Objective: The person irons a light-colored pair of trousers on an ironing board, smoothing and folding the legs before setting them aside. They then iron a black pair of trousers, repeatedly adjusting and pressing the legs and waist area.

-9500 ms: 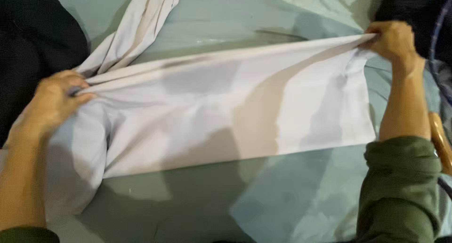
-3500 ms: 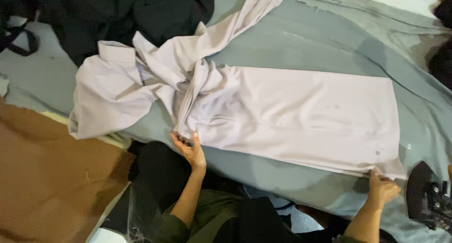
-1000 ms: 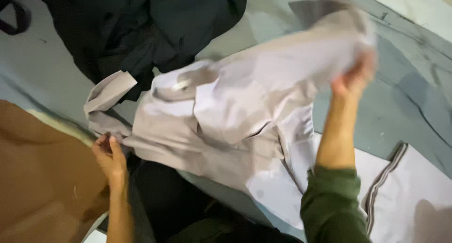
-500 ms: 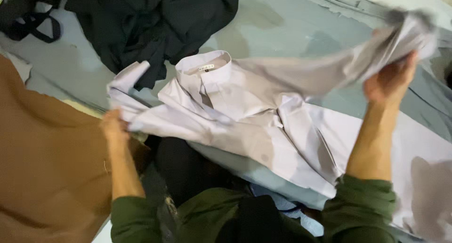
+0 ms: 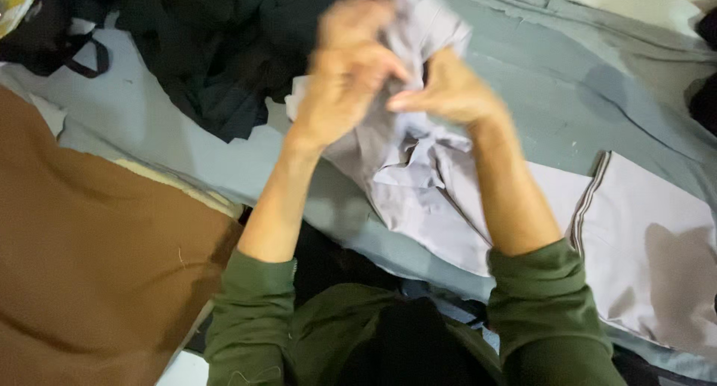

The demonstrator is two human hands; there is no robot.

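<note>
A pale lilac shirt (image 5: 418,177) is bunched up and lifted off the grey-blue sheet (image 5: 567,94). My left hand (image 5: 347,65) and my right hand (image 5: 448,91) are raised close together at the top middle, both gripping the gathered fabric. The shirt's lower part still drapes on the sheet below my forearms. Both hands are motion-blurred. My sleeves are dark green.
A second pale garment with a striped edge (image 5: 650,244) lies flat at the right. A heap of dark clothes (image 5: 216,50) sits at the top left. A brown cloth (image 5: 97,266) covers the lower left.
My hands were spread apart holding the shirt wide; they have come together at the top middle, gathering the fabric into a bunch.
</note>
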